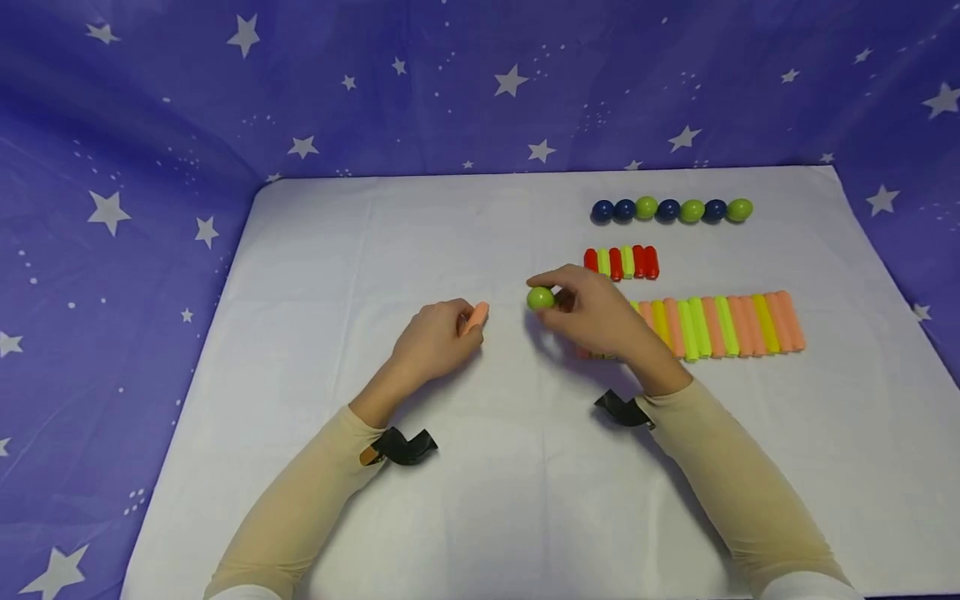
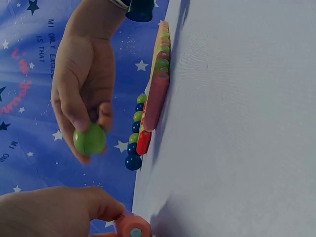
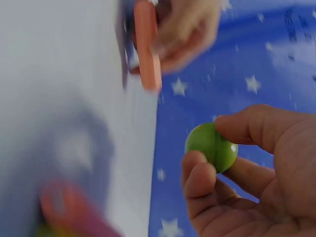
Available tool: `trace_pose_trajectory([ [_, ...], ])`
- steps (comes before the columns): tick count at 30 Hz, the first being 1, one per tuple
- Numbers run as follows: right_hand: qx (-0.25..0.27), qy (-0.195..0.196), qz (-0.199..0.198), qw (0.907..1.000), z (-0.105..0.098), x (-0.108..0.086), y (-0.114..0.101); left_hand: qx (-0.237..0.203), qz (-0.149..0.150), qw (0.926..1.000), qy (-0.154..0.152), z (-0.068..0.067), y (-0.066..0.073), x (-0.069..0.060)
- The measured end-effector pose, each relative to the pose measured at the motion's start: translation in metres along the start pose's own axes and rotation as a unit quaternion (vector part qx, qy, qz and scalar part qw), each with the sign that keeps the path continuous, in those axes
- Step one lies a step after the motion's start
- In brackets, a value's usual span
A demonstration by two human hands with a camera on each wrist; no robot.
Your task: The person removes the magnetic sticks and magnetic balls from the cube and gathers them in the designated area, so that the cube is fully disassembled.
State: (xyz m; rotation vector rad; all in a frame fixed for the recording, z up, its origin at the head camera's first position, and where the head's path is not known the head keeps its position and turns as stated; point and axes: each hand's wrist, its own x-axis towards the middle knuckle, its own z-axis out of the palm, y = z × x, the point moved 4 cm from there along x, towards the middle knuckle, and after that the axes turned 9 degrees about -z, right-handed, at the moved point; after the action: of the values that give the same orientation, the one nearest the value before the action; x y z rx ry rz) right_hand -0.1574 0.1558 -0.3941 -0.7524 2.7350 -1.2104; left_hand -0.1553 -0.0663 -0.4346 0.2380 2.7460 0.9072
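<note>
My right hand (image 1: pixel 600 312) pinches a glossy light-green ball (image 1: pixel 540 298) between thumb and fingers, raised above the white table. The right wrist view shows the ball (image 3: pixel 210 145) close up, with a seam line around it. To the left, my left hand (image 1: pixel 435 342) grips a peach-orange stick (image 1: pixel 477 317) between thumb and fingers. One end of this stick (image 2: pixel 133 226) has a grey round centre in the left wrist view. Beneath and behind my right hand lies a long row of peach, yellow and green sticks (image 1: pixel 720 327), its left part partly hidden by that hand.
A short row of red and green pieces (image 1: pixel 637 262) lies beyond the long row. Farther back, dark-blue and green balls (image 1: pixel 668 211) form a line. A purple star-patterned cloth (image 1: pixel 420 92) hangs behind the white table (image 1: pixel 480 500). Black straps (image 1: pixel 405 448) hang at both wrists.
</note>
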Motion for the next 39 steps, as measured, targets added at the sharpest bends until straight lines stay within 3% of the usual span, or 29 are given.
trace_pose_trajectory([
  [6, -0.023, 0.093, 0.052, 0.9941, -0.068, -0.018, 0.039, -0.015, 0.041, 0.9989, 0.014, 0.002, 0.003, 0.005],
  [9, -0.052, 0.122, 0.089, 0.9873, -0.104, -0.031, 0.065, -0.015, 0.043, 0.9989, 0.012, 0.002, 0.000, 0.005],
  [15, -0.111, 0.169, 0.201, 0.9585, -0.186, -0.058, 0.133, -0.024, 0.047, 0.9982, 0.027, 0.000, -0.003, 0.008],
  [19, -0.121, 0.148, 0.273, 0.9430, -0.225, -0.072, 0.174, -0.045, 0.063, 0.9956, 0.051, -0.002, -0.002, 0.009],
  [24, -0.149, 0.072, 0.292, 0.9418, -0.243, -0.073, 0.215, -0.060, 0.083, 0.9930, 0.058, -0.001, -0.001, 0.008],
  [29, -0.171, 0.017, 0.283, 0.9435, -0.240, -0.061, 0.244, -0.067, 0.093, 0.9918, 0.057, 0.002, -0.002, 0.004],
  [39, -0.167, 0.046, 0.294, 0.9399, -0.238, -0.037, 0.257, -0.064, 0.105, 0.9908, 0.057, 0.003, -0.002, 0.008],
])
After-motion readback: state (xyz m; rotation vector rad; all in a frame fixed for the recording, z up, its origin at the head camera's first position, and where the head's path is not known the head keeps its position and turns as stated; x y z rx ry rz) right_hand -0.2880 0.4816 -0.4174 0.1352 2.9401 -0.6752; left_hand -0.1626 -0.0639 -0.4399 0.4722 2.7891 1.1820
